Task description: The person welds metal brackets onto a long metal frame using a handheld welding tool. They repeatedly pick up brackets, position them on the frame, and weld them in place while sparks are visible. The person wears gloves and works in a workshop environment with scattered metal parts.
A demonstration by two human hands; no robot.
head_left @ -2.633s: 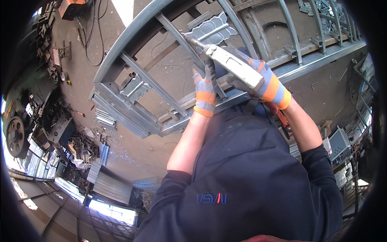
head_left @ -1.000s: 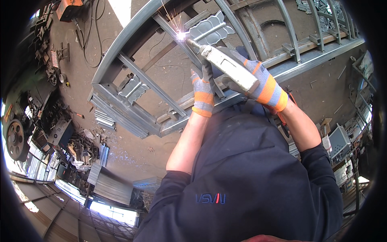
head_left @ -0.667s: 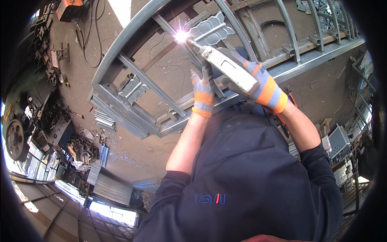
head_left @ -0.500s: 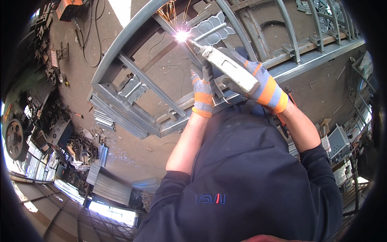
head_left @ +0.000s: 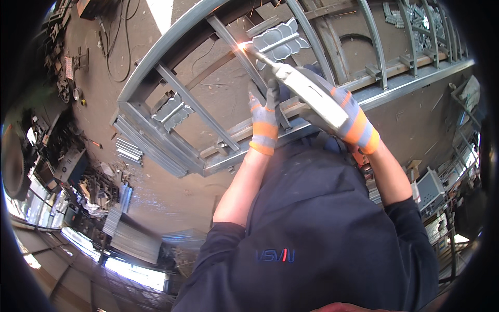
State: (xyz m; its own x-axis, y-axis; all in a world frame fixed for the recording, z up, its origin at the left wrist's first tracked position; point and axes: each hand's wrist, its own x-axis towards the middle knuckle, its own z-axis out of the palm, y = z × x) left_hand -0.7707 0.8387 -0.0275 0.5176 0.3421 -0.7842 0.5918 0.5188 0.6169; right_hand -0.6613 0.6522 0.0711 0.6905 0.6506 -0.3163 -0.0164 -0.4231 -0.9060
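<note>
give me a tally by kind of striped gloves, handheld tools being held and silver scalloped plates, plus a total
grey-and-orange striped fabric gloves: 2
white boxy handheld tool with a metal nozzle: 1
silver scalloped metal plates: 2
total: 5

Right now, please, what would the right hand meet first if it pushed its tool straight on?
The torch in the right hand would probably meet the slanting metal bar at its tip; the exact gap is unclear.
</note>
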